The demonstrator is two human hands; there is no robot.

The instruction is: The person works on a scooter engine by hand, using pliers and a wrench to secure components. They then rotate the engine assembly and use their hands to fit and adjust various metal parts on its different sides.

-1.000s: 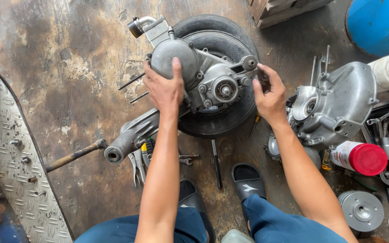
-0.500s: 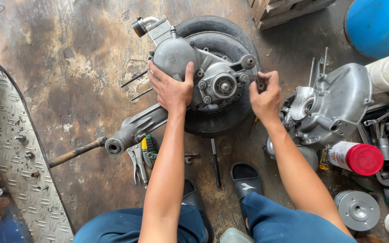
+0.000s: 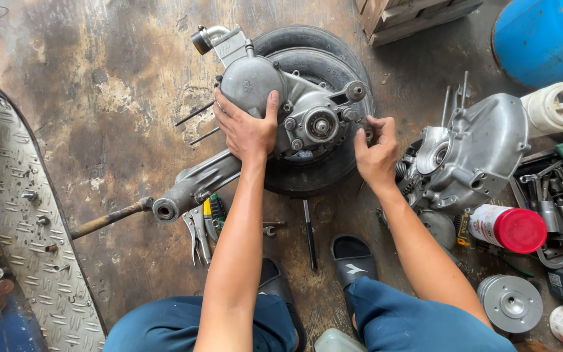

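A grey scooter engine case [image 3: 307, 114] lies on a black tyre [image 3: 333, 58] on the stained concrete floor. My left hand [image 3: 247, 127] is spread flat on the round cover at the case's left side, pressing it. My right hand [image 3: 376, 151] has its fingers pinched together at the case's right edge, close to a small bolt boss; whatever it grips is too small to make out. A long swing arm tube [image 3: 193, 186] sticks out from the engine toward the lower left.
A second engine casing [image 3: 474, 153] stands to the right beside a red-capped spray can [image 3: 506, 228] and a tray of tools [image 3: 558, 195]. Pliers [image 3: 200, 228], a wrench and a screwdriver [image 3: 309, 234] lie near my sandals. A chequered metal plate [image 3: 21, 215] borders the left.
My left hand slid up onto the round cover and my right hand moved in toward the case's right edge. The view has shifted slightly.
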